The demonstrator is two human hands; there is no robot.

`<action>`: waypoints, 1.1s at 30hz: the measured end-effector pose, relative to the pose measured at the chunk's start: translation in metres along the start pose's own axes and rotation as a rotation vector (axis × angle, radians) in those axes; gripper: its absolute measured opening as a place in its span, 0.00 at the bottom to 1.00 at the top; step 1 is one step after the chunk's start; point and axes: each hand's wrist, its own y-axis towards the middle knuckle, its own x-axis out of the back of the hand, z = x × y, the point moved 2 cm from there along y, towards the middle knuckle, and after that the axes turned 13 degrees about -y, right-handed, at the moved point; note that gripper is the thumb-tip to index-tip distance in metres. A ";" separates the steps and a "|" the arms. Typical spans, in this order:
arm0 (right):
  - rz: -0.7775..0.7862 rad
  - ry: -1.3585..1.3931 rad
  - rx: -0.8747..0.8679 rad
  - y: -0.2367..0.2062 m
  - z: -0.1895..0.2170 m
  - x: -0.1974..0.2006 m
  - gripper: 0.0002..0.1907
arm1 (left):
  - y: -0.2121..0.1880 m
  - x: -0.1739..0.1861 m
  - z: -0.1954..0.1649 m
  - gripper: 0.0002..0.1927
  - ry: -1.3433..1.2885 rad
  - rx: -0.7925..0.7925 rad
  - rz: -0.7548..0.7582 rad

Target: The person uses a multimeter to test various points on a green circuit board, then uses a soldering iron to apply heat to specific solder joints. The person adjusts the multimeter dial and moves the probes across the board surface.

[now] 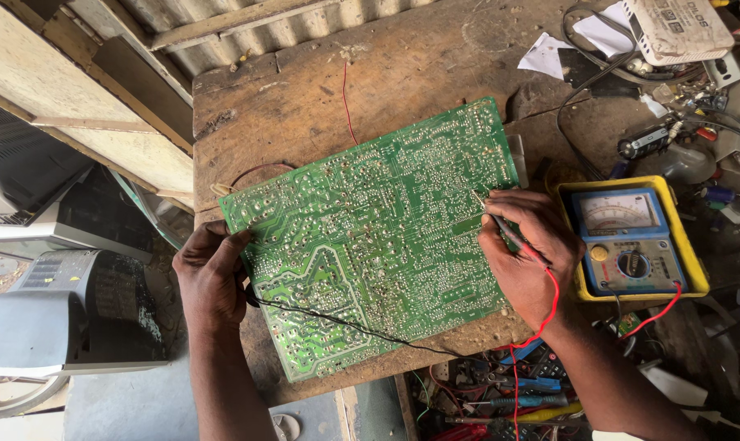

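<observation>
A large green circuit board (370, 237) lies solder side up on a worn wooden table (305, 90). My left hand (211, 273) grips the board's left edge, and a black lead (345, 324) runs from under it across the board's lower part. My right hand (521, 253) pinches a red test probe (501, 224) like a pen, its tip touching the board near the right edge. The probe's red wire (550, 306) curls down past my wrist. A yellow and blue analog multimeter (631, 241) sits just right of that hand.
A white box (680, 28), paper scraps, cables and small parts crowd the table's far right corner. Hand tools and wires (509, 396) fill a space below the table's front edge. Old grey television sets (68, 310) stand at the left. A thin red wire (347, 102) lies behind the board.
</observation>
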 end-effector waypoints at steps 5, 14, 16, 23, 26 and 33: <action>-0.006 0.011 0.007 0.000 -0.001 -0.001 0.14 | 0.000 0.001 0.001 0.03 -0.011 0.007 -0.005; -0.002 0.006 -0.008 0.000 0.000 -0.001 0.15 | 0.000 0.000 0.001 0.03 0.001 0.000 0.002; -0.002 -0.009 0.007 0.000 0.000 -0.001 0.15 | 0.000 0.001 0.001 0.03 0.000 -0.002 0.004; -0.016 -0.040 0.023 0.001 0.002 -0.002 0.15 | 0.001 0.002 0.002 0.03 -0.003 0.000 0.000; -0.011 -0.048 0.019 0.000 0.002 -0.001 0.16 | 0.001 0.002 0.002 0.03 0.006 0.003 -0.005; -0.023 0.038 -0.037 -0.001 -0.001 -0.001 0.15 | 0.002 0.002 0.003 0.04 -0.019 0.010 -0.002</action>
